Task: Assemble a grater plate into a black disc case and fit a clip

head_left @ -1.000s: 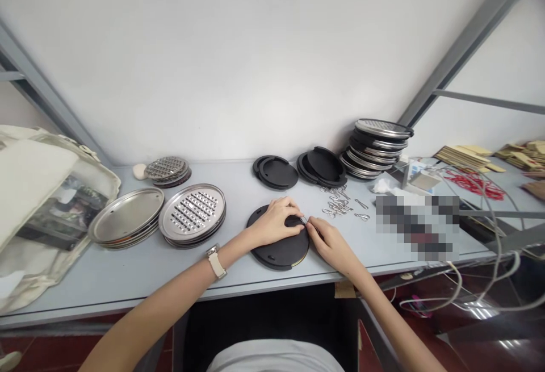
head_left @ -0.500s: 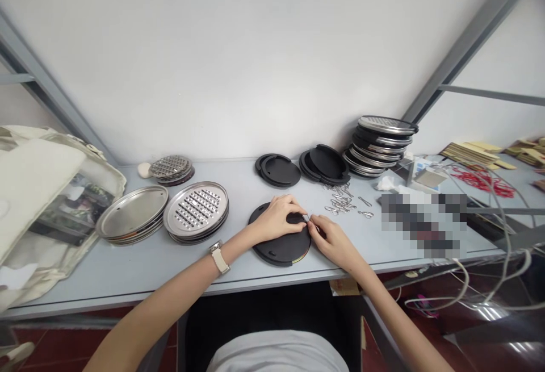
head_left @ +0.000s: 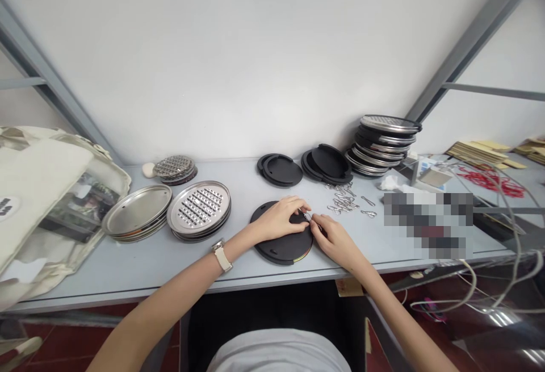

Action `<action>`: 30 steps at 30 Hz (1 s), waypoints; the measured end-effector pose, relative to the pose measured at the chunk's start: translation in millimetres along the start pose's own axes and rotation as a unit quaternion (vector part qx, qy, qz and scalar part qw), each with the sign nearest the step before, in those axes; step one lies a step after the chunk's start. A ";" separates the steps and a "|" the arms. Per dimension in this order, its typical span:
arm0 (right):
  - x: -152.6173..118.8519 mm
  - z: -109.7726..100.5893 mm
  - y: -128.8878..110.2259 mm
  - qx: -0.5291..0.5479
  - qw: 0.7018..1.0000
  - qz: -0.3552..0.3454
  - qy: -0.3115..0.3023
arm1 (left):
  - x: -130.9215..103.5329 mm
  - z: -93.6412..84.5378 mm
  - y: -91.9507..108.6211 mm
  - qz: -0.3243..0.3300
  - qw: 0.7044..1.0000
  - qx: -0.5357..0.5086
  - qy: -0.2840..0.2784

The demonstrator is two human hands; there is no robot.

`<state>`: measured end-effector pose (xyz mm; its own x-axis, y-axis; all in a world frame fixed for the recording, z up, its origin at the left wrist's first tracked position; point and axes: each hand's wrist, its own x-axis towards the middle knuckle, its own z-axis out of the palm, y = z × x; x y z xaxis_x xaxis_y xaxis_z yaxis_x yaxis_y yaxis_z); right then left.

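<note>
A round black plastic disc (head_left: 279, 250) lies at the front edge of the table, with a coloured strip showing along its lower right rim. My left hand (head_left: 281, 221) rests over the disc, its thumb and fingers closed on a small metal wire clip (head_left: 307, 217) at the disc's right side. From the right, my right hand (head_left: 334, 235) pinches at the same clip, its fingertips partly hidden. Beyond them lies a loose pile of similar wire clips (head_left: 343, 199).
Round metal graters (head_left: 200, 207) and plain metal discs (head_left: 136, 211) are stacked at the left, near a cream bag (head_left: 38, 190). Black discs (head_left: 281, 170) and black holders (head_left: 327, 163) stand at the back. A tall grater stack (head_left: 381, 147) and red cords (head_left: 489, 179) are at the right.
The view has shifted slightly, so everything sits a little further right. Both hands stay at the disc's right side, with the wire clip showing somewhat more between the fingertips.
</note>
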<state>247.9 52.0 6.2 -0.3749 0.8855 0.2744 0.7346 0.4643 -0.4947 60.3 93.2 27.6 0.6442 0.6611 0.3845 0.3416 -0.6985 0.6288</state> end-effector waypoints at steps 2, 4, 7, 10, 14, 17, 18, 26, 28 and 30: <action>-0.1 -0.2 -0.4 0.001 1.000 -0.001 0.002 | 0.5 -0.6 1.9 0.007 1.000 -0.010 -0.003; -0.4 -0.5 -1.1 0.002 1.000 -0.002 0.005 | 1.0 -1.3 3.5 0.007 1.000 -0.022 -0.004; -0.5 -1.1 -2.5 0.004 1.000 -0.004 0.008 | 1.6 -2.1 4.2 0.006 0.999 -0.038 -0.001; 0.0 -1.5 -3.9 0.006 1.000 -0.004 0.015 | 2.2 -2.2 3.4 -0.009 0.998 -0.058 0.001; 0.4 -1.3 -4.4 0.008 1.000 -0.002 0.018 | 2.7 -1.5 1.7 -0.033 0.995 -0.098 -0.001; 0.2 -0.1 -3.4 0.009 1.000 0.004 0.018 | 2.9 -1.1 1.0 -0.033 0.993 -0.115 0.003; 0.1 0.3 -2.9 0.010 1.000 0.005 0.018 | 2.9 -1.0 1.1 -0.030 0.993 -0.117 0.005; 1.0 0.9 -1.3 0.014 1.000 -0.004 0.020 | 4.0 -1.5 3.3 0.003 0.996 -0.086 0.009; 1.3 0.5 -1.0 0.010 1.000 -0.010 0.020 | 3.7 -1.2 2.6 0.009 0.996 -0.090 0.006; 1.5 0.4 -0.4 0.008 1.000 -0.014 0.017 | 3.3 -0.7 1.3 0.016 0.995 -0.099 0.004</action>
<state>246.8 53.1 6.4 -0.3754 0.8713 0.3161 0.7144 0.4893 -0.5003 62.4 94.6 30.2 0.6478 0.6412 0.4114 0.1791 -0.6530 0.7359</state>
